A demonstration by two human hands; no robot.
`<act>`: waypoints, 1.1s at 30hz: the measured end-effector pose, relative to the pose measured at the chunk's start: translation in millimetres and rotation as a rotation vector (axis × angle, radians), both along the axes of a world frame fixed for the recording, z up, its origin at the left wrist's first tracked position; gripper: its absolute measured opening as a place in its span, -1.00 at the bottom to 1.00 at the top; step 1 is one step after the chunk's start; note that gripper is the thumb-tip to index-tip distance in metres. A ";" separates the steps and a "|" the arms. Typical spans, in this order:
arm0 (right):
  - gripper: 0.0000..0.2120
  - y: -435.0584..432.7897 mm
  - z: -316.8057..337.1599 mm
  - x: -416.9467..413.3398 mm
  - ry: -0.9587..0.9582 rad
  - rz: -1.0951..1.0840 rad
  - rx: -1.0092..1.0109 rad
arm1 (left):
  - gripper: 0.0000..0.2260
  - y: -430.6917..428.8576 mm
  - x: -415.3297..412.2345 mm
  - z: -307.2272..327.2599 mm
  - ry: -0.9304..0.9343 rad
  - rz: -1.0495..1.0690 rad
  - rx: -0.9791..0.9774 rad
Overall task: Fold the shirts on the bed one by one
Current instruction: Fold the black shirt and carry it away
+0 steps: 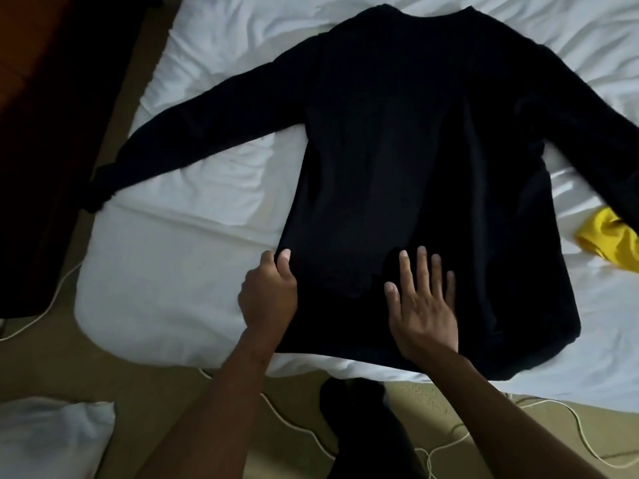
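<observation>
On my feed: left hand [268, 299] curled, thumb and fingers pinched shirt [397, 150] edge; right hand [422, 305] lay flat, fingers spread; forearms bare.

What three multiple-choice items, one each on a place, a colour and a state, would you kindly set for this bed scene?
1. Where is the yellow garment?
A. On the floor
B. On the bed, to the person's right
C. On a chair

2. What colour is the spread-out shirt?
A. White
B. Red
C. Black

3. How is the right hand?
A. Flat on the shirt, fingers straight
B. Gripping a sleeve
C. Lifted off the bed

Key: 1 B, it lies on the bed beside the shirt's sleeve on that side. 2 C, it shows dark against the white bed. 3 A, its palm presses the cloth near the hem, while the left hand pinches the shirt's edge.
</observation>
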State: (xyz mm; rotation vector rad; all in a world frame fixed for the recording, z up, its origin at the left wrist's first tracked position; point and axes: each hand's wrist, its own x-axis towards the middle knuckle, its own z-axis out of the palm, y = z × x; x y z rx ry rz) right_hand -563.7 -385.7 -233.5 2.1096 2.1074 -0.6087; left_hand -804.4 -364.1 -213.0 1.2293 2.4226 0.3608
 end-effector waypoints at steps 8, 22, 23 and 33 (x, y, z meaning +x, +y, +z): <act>-0.58 -15.3 30.2 35.3 0.214 -0.228 0.368 | -0.68 -14.4 28.3 7.6 0.334 -0.257 0.019; -0.58 1.4 45.4 173.4 0.723 -0.966 0.149 | -0.38 -17.1 171.9 -33.9 0.219 -1.036 0.045; -0.66 2.8 47.3 176.7 0.777 -0.954 0.119 | -0.37 -17.5 172.4 -37.1 0.230 -1.040 0.026; -0.80 -15.1 48.3 175.3 0.712 -0.926 0.158 | -0.36 -19.4 173.8 -46.1 0.236 -1.015 -0.003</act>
